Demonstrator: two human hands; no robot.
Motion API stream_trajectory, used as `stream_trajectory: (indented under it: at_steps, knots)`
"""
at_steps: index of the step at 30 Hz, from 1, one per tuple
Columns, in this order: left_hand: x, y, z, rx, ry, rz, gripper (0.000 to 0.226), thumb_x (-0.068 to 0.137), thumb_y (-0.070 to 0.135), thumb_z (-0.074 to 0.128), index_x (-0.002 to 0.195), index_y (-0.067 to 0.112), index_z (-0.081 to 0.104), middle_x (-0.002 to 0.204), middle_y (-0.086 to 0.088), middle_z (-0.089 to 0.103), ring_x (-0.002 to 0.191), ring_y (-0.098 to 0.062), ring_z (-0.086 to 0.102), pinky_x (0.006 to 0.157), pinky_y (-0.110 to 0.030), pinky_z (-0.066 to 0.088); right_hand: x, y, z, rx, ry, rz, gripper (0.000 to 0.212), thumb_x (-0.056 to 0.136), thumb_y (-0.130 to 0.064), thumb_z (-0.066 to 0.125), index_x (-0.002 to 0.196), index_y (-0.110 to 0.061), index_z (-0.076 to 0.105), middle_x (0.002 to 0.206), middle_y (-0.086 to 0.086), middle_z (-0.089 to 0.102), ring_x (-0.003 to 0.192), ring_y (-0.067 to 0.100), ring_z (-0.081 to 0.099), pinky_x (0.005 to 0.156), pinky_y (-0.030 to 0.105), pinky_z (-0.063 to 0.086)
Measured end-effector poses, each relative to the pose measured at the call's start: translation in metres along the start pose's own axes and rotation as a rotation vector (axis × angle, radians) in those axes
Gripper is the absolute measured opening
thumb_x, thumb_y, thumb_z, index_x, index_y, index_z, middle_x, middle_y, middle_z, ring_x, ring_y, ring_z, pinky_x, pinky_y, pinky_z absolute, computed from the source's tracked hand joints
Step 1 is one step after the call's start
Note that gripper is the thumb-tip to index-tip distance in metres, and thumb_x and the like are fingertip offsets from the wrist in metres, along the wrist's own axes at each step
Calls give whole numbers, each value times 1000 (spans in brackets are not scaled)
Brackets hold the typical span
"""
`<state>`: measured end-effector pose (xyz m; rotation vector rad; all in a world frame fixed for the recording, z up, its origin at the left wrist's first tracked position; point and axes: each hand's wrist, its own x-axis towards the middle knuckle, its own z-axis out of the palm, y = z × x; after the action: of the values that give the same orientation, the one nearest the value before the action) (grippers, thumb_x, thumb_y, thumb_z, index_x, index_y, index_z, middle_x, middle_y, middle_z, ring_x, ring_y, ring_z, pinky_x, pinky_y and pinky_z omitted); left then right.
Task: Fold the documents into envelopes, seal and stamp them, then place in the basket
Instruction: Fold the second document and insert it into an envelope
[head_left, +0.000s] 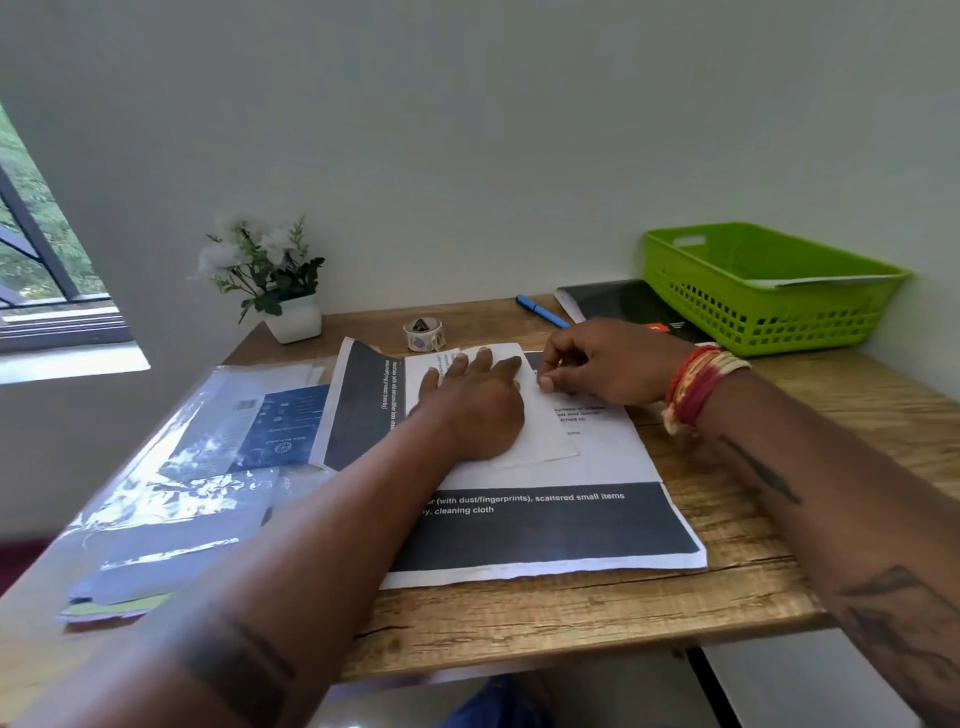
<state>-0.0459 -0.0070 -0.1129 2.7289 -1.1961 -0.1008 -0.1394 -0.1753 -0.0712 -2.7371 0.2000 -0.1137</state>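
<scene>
1. The left hand (475, 402) lies flat, fingers straight, pressing the white envelope (540, 415) onto the printed sheets (545, 525).
2. The right hand (597, 364) – fingers curled – pinches the envelope's right edge.
3. The green basket (769, 291) sits far right.

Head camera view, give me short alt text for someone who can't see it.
A person's left hand presses flat on a white envelope lying on printed documents on a wooden desk, while the right hand pinches the envelope's edge. Behind are a sticker roll, blue pen and green basket.
</scene>
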Motion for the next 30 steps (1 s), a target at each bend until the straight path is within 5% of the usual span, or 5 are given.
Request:
stream_trajectory:
  at_steps: [3, 8, 17, 21, 30]
  knots:
    - [0, -2, -1, 19, -1, 13, 56, 106, 38, 21, 161, 29, 13, 170, -5, 7, 156, -29, 5, 123, -57, 7, 7, 0, 5, 0, 23, -27, 14, 93, -42, 65, 103, -38, 75, 99, -14, 72, 93, 4, 64, 85, 25, 50]
    - [0, -2, -1, 15, -9, 16, 56, 106, 38, 21, 161, 28, 13, 170, -5, 7, 156, -30, 4, 123, -57, 6, 12, 0, 8, -18, 87, -20, 18, 94, -40, 65, 106, -37, 78, 96, -17, 74, 85, 4, 63, 80, 22, 47]
    - [0, -1, -2, 23, -26, 14, 57, 107, 37, 20, 162, 27, 10, 170, -5, 6, 156, -31, 3, 123, -57, 5, 23, -7, 13, -132, 91, 12, 33, 98, -26, 54, 126, -32, 70, 131, -11, 66, 84, 0, 52, 86, 16, 38]
    - [0, -1, -2, 30, -33, 14, 57, 107, 37, 19, 162, 27, 9, 170, -5, 5, 156, -30, 2, 123, -57, 5, 27, -11, 16, -185, 85, 29, 38, 99, -23, 49, 131, -32, 67, 139, -10, 61, 120, 16, 58, 104, 26, 41]
    - [2, -2, -1, 40, -24, 15, 57, 107, 37, 19, 162, 26, 10, 170, -5, 6, 156, -31, 5, 123, -57, 7, 41, -9, 24, -255, 63, 101, 44, 98, -29, 45, 139, -38, 57, 140, -5, 58, 119, 20, 58, 101, 38, 50]
